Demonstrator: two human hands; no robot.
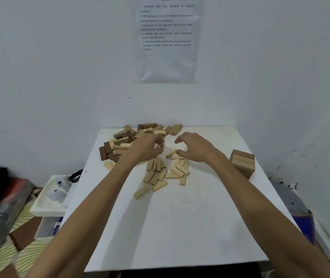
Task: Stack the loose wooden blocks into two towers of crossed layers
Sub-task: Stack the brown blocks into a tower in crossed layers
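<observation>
Two forearms over white table (180, 227), left hand (146, 147) curled, contents not discernible, right hand (195, 147) arched, fingers apart, holding nothing, pale loose blocks (160, 173) at hands' 6 o'clock, mixed heap (124, 141) at 10 o'clock, partial tower (242, 162) at 3 o'clock.

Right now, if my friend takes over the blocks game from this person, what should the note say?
Left hand: fingers curled, by the far pile; I cannot tell if it holds a block.
Right hand: fingers curved and apart, above the middle pile, holding nothing.
Done: one short tower stands at the right edge of the table.
Left: both piles are loose, and no second tower is started.
</observation>
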